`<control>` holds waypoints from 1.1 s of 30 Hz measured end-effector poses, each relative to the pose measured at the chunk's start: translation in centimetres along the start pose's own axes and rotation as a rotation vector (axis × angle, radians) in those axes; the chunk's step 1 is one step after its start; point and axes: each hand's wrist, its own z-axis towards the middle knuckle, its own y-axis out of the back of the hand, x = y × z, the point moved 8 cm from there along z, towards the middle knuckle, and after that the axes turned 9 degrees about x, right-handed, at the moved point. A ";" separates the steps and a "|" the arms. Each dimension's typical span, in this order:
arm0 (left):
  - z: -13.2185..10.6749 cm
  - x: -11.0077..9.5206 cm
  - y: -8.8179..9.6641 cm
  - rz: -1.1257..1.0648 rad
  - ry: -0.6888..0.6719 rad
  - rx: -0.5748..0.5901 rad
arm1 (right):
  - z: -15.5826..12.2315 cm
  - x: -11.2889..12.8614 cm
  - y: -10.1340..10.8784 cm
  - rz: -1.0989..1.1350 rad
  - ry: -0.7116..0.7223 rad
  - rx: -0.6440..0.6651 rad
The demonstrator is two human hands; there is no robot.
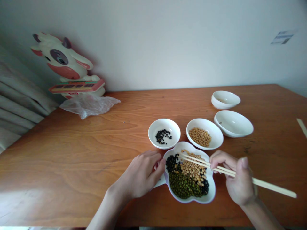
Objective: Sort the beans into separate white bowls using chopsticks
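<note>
My right hand is closed around a pair of wooden chopsticks. Their tips reach into a white, lobed dish with a handle, close to the black beans at its upper left. Yellow soybeans and green mung beans share the dish. At its left side, my left hand grips the dish by the rim and handle, fingers curled. Just beyond stand a white bowl with some black beans and another bowl with soybeans. Whether the tips pinch a bean is too small to tell.
Two more white bowls stand farther right: one with a dark speck inside, one behind it. A cow-shaped toy keyboard and a crumpled plastic bag sit at the back left. A pale stick lies at the right edge.
</note>
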 end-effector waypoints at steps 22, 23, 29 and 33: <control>0.1 0.1 -0.1 0.004 -0.001 0.006 | -0.2 1.2 1.2 0.012 0.060 -0.039; 0.1 0.1 -0.1 0.004 -0.002 0.005 | -0.2 1.1 1.2 0.012 0.059 -0.046; 0.0 0.0 0.0 0.001 -0.013 -0.002 | -0.3 1.7 1.3 0.005 0.069 -0.061; 0.0 -0.1 0.0 0.008 -0.017 -0.006 | -0.1 2.0 1.3 0.015 0.065 -0.058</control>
